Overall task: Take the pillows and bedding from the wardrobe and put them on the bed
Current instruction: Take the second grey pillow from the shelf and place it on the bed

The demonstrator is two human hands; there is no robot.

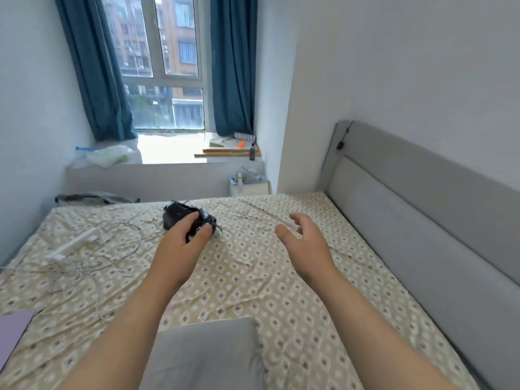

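A bed (281,277) with a beige diamond-patterned sheet fills the lower view, its grey padded headboard (408,215) on the right. A grey pillow (205,353) lies on the near edge of the bed, between my forearms. My left hand (183,237) reaches over the middle of the bed and its fingers touch a small black object (176,215) lying on the sheet. My right hand (304,240) hovers open above the sheet, fingers apart and empty. No wardrobe is in view.
A white power strip (73,244) and tangled white cables (112,249) lie on the left of the bed. A purple flat item (11,333) sits at the lower left edge. Behind are a window sill with clutter (230,150), a small white bin (247,187) and blue curtains (233,66).
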